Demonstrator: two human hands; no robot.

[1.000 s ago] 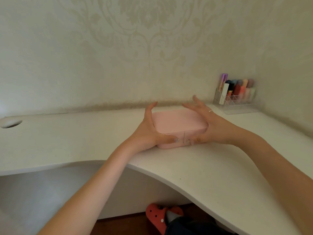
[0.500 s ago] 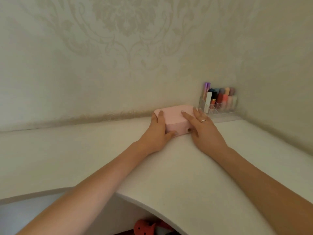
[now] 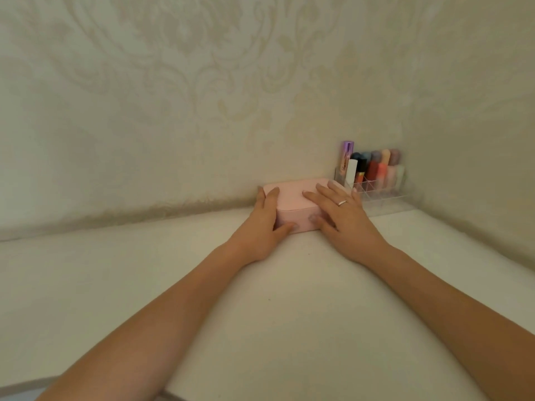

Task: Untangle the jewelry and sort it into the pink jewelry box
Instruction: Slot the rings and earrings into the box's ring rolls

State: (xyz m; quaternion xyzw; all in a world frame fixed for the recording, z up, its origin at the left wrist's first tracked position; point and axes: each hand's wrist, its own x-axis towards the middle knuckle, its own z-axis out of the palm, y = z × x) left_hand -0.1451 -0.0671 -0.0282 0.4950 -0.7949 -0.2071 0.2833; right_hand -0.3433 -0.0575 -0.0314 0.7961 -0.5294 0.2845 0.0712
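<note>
The pink jewelry box (image 3: 292, 202) now sits just right of centre in the frame, pushed far back on the white desk (image 3: 289, 328) until it is close to the patterned wall (image 3: 202, 96) and just beside the clear cosmetics organizer (image 3: 376, 180) to its right. A second ago it stood nearer the desk's front edge, held between both hands; since then it has travelled away from the person while the arms have stretched out after it. The left hand (image 3: 262, 227) holds the box's left end, fingers laid over the top corner and thumb pressed to the front face. The right hand (image 3: 343, 218), with a ring on one finger, lies across the lid with fingers mostly straight, the thumb at the front face, pressing rather than gripping. The lid is closed, and no jewelry is visible anywhere on the desk. For the task this reads in one of two ways: either the box is being put away with the sorting finished, or it is merely being parked before work begins. With the lid shut, the pictures do not settle which.
</note>
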